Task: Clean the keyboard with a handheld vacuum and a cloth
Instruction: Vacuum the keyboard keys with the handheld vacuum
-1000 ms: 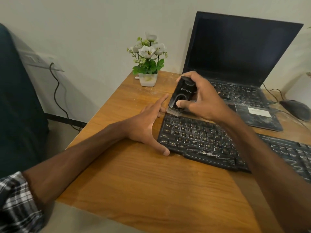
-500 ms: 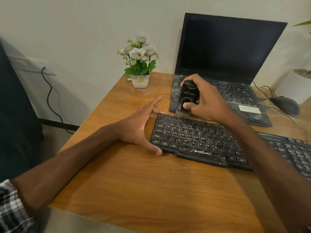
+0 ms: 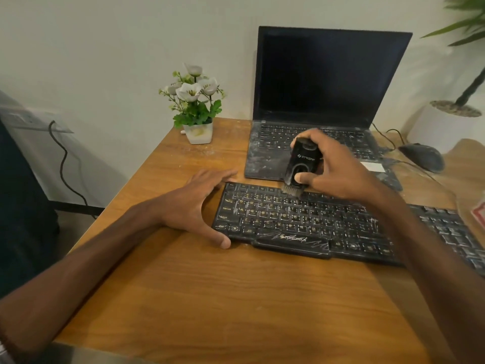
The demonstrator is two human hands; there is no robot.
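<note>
right hand [image 3: 338, 166] gripping vacuum [image 3: 303, 160], brush on top row of keyboard [image 3: 315, 222], left hand [image 3: 195, 206] spread flat, bracing keyboard's left end on table [image 3: 236, 298]

my left hand [image 3: 195, 206] lies mid-frame, fingers straight, thumb spread wide; my right hand [image 3: 338, 166], upper right of centre, grips the handheld vacuum [image 3: 301, 160].

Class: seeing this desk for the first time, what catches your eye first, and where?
The right hand grips a small black handheld vacuum, brush tip on the top rows of the dusty black keyboard mid-desk. The left hand lies spread against the keyboard's left end. Behind stands an open laptop, screen dark, white flowers to its left.
</note>
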